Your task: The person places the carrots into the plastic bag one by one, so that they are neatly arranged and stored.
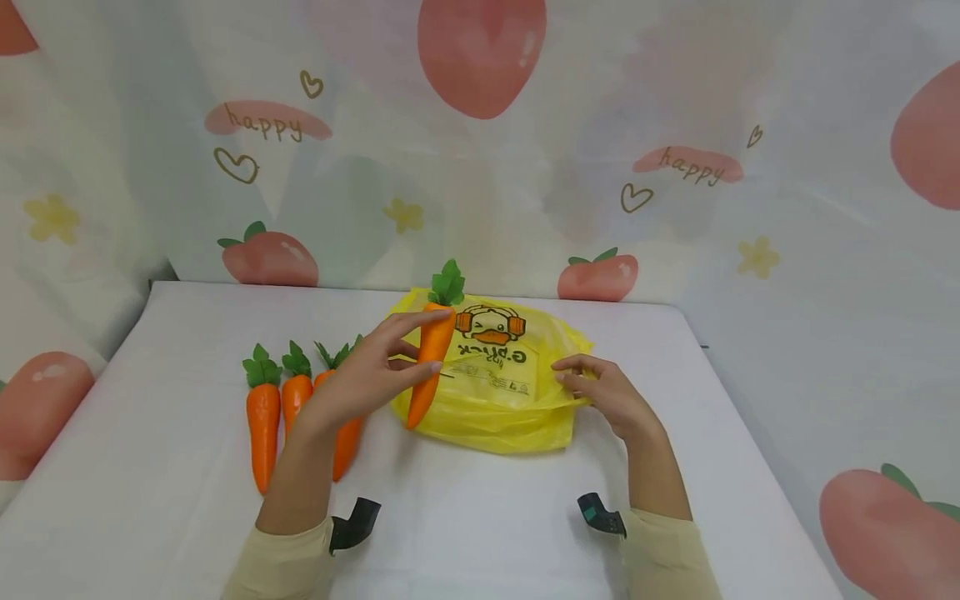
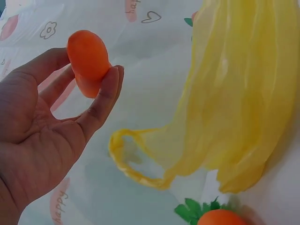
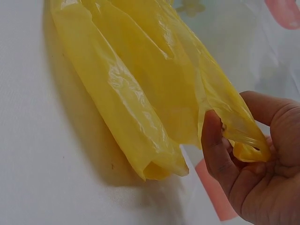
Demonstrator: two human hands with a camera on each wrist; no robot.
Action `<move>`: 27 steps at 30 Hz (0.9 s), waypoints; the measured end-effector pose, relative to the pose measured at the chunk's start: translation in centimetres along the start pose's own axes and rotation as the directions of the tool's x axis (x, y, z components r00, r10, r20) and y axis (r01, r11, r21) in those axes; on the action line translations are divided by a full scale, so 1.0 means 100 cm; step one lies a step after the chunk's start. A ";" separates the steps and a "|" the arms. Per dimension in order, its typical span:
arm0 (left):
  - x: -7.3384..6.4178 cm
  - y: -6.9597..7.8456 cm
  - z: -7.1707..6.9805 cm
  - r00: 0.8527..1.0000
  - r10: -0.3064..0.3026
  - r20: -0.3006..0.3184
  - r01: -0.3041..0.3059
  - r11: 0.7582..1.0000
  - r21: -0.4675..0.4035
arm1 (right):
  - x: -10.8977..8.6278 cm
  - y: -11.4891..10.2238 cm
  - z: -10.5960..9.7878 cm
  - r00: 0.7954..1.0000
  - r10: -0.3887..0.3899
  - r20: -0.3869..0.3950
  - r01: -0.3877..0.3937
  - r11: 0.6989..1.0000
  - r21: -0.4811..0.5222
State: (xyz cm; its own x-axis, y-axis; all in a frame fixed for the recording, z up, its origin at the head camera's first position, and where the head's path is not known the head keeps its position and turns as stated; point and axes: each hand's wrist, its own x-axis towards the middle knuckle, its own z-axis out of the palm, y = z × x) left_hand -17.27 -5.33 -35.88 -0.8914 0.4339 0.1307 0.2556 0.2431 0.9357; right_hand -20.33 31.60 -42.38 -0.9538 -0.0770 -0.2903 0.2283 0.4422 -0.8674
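My left hand (image 1: 367, 379) pinches an orange carrot (image 1: 429, 362) with green leaves between thumb and fingers, tilted with its leafy end up. It is held over the left part of a yellow plastic bag (image 1: 495, 429) printed with a duck face. In the left wrist view the carrot (image 2: 89, 61) is apart from the bag's loop handle (image 2: 140, 178). At the bag's right side, my right hand (image 1: 611, 396) grips its edge. The right wrist view shows the fingers of that hand (image 3: 258, 187) curled round the yellow handle (image 3: 251, 152).
More carrots lie on the white table (image 1: 480, 533) to the left of the bag: one (image 1: 262, 433) fully visible, others (image 1: 348, 446) partly behind my left forearm. A printed cloth backdrop (image 1: 480, 192) rises behind the table. Black curved pieces (image 1: 356, 523) stick out from both sleeves.
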 end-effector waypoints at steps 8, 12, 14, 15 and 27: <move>0.016 -0.009 0.017 0.999 -0.041 0.016 0.041 0.999 -0.022 | 0.000 0.002 -0.002 1.000 -0.013 0.009 0.013 1.000 0.004; 0.022 -0.014 0.025 0.999 -0.049 0.009 0.049 0.997 -0.067 | 0.001 0.004 -0.002 1.000 -0.019 0.015 0.019 1.000 0.008; 0.027 -0.016 0.030 0.999 -0.053 0.005 0.054 0.995 -0.079 | 0.001 0.005 -0.003 1.000 -0.024 0.016 0.024 1.000 0.019; 0.029 -0.017 0.033 0.998 -0.061 0.002 0.060 0.994 -0.088 | 0.000 0.005 -0.003 0.999 -0.028 0.018 0.027 0.999 0.024; 0.044 -0.023 0.060 0.993 -0.119 0.015 0.120 0.977 -0.174 | -0.002 0.004 -0.004 0.999 -0.033 0.024 0.032 0.999 0.032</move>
State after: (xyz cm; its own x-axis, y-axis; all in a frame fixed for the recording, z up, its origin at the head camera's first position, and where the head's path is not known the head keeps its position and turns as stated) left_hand -19.53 1.27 -39.44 -0.9100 0.4145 0.0133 0.0775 0.1384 0.9873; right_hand -20.16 32.17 -42.54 -0.9558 -0.1128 -0.2716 0.2039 0.4111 -0.8885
